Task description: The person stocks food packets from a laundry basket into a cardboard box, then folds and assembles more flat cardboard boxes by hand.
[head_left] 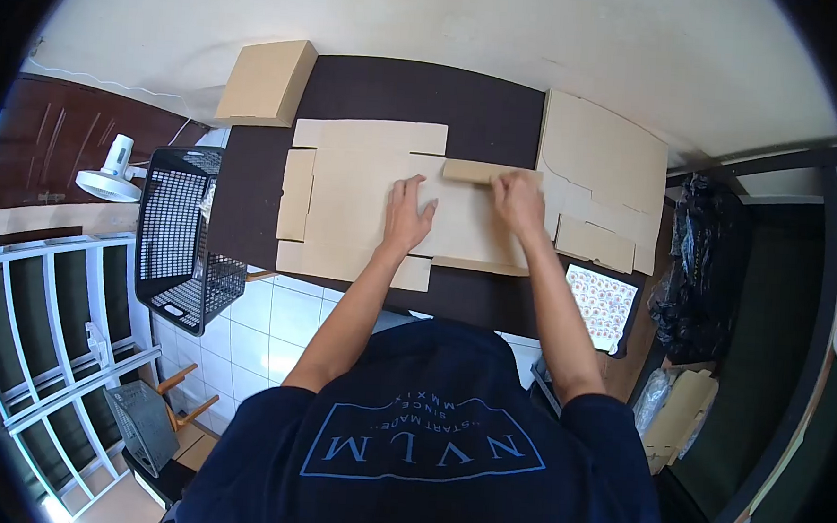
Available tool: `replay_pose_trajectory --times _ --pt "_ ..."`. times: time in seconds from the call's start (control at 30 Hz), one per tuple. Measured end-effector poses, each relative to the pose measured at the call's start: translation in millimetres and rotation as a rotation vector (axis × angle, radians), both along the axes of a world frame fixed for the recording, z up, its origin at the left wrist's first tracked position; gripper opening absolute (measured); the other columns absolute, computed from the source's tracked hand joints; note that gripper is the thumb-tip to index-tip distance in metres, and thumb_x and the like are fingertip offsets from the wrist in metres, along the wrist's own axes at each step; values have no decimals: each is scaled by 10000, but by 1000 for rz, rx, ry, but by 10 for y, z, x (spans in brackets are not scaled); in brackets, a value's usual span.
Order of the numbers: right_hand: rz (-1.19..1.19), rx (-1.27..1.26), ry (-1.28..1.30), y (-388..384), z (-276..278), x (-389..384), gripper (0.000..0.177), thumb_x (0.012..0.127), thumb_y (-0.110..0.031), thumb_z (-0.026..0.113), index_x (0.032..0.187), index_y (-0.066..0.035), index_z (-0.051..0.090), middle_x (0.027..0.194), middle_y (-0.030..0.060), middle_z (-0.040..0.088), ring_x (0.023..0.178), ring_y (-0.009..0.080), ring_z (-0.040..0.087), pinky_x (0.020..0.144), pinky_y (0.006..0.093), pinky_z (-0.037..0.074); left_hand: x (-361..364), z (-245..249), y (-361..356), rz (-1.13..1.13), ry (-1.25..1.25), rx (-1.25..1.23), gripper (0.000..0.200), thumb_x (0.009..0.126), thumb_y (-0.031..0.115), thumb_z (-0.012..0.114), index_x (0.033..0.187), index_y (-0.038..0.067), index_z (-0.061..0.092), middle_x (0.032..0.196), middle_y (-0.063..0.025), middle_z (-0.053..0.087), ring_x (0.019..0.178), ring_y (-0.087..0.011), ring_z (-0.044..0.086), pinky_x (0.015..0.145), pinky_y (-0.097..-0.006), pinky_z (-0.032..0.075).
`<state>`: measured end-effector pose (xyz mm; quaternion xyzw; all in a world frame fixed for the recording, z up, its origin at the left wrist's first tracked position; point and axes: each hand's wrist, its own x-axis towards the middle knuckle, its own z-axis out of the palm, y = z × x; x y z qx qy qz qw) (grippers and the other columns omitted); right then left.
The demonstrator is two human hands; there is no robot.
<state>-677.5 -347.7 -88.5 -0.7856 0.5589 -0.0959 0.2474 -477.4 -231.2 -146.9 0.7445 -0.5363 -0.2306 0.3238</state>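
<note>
Directly under both hands, the cardboard blank (365,197) lay with its long axis along the bench (502,110), the left hand (409,216) open and flat on its middle, the right hand (519,202) bent over the folded flap (475,172) at the far edge, where I could not tell whether it pinched it.

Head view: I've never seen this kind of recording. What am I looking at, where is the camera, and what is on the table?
No machine here: a person works bare-handed, and the one camera sits on their head, looking down. On the dark table lies a flat cardboard blank. The left hand presses flat on it; the right hand rests on a folded flap, grip unclear. Nearby: a stack of blanks, a closed box, a black basket.
</note>
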Motion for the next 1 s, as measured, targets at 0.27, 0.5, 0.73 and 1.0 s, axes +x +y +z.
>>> replay_pose_trajectory --times 0.27,0.5,0.73,1.0 --pt "38 -21 40 393 -297 -3 345 932 -243 579 1080 61 646 1355 248 536 974 435 658 855 497 540 -233 43 -310 -404 -486 104 603 958 326 541 1490 96 375 1602 -69 274 1331 -386 362 967 -511 345" --pt "181 9 -118 171 -414 665 547 987 -424 456 1344 -10 471 1427 201 495 1121 414 606 902 479 529 -307 62 -324 -328 -489 203 680 878 291 562 1495 90 358 1597 -49 287 1383 -347 301 958 -500 327" --pt "118 86 61 101 -349 312 593 1017 -480 342 1427 -60 421 1471 138 468 1041 421 649 885 498 536 -346 79 -300 -334 -611 263 664 956 412 495 1532 136 313 1603 -17 273 1394 -290 277 975 -475 316" --pt "21 -24 181 -87 -167 -441 550 1018 -457 374 1402 -73 463 1194 228 650 939 447 668 814 520 543 -375 78 -328 -328 -612 295 654 991 480 431 1537 146 296 1621 -18 229 1408 -306 272 1003 -515 305"
